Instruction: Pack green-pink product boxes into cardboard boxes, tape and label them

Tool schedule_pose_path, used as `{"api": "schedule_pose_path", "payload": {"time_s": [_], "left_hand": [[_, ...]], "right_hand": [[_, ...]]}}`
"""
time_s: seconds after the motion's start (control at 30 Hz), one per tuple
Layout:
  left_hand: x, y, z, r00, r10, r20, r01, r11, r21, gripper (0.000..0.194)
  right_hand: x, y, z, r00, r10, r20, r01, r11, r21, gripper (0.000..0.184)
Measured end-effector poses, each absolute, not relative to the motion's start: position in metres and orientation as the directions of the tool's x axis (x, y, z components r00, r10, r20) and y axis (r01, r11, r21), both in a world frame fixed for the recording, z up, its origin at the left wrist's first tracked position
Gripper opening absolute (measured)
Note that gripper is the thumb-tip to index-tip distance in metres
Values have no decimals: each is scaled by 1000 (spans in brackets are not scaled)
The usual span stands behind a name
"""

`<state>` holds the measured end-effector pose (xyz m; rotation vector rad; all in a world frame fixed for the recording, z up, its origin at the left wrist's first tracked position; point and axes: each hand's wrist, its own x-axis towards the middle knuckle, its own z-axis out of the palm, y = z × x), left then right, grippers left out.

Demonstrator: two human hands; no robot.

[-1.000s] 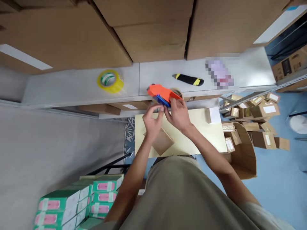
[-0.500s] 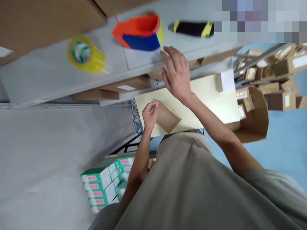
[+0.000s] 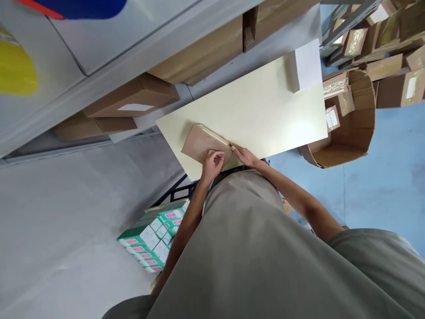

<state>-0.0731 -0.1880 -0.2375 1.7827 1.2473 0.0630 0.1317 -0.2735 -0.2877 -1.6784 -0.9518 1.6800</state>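
Grey shelving [image 3: 59, 71] is crossing the upper left, with a yellow tape roll [image 3: 16, 68] and an orange-and-blue object [image 3: 94, 8] lying on it, both being cut off at the edge of view. Cardboard boxes [image 3: 129, 95] are resting on the level beneath. Lower down, green-and-pink cartons [image 3: 151, 239] are standing in a stack. At centre, a flat brown package [image 3: 197, 144] is lying askew on the left part of a cream tabletop [image 3: 262, 108]. Above its near side the left hand [image 3: 213, 165] is curling, thumb and fingertips drawn together; whether they are pinching anything cannot be told. At the package's right end the right hand [image 3: 245, 156] is extending its fingers, held close together, and touching the edge; whether it is gripping is unclear. Farther right, a white box [image 3: 308, 65] is standing at the tabletop's far corner, and an open carton [image 3: 353, 126] is holding smaller boxes [image 3: 332, 118] beside blue floor [image 3: 392, 186].
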Motion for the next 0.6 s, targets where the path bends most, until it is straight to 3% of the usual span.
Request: {"api": "schedule_pose_path", "payload": {"time_s": [0.13,0.23,0.37,0.43,0.5,0.6], "left_hand": [[-70,-187,-245,489,740,-461,713,-35,700,15],[-69,-179,-248,470,724,-505,705,37,708,11],[-74,-134,-252,372,791,-486,645,156,748,20],[-77,-96,-256,252,910,-330,638,101,763,28],[-77,-60,-260,152,970,-189,679,36,734,34],[-72,-28,-260,219,947,-236,731,1,682,48]], "right_hand": [[125,-238,-297,-93,779,-620,77,-615,-785,99],[129,-220,-298,-117,770,-627,131,-614,-779,88],[141,-229,-284,101,706,-701,234,-701,-673,79],[146,-243,-276,198,572,-796,143,-820,-554,82],[146,-253,-269,151,407,-901,-56,-906,-419,82],[140,-256,-260,-32,306,-952,-363,-891,-274,73]]}}
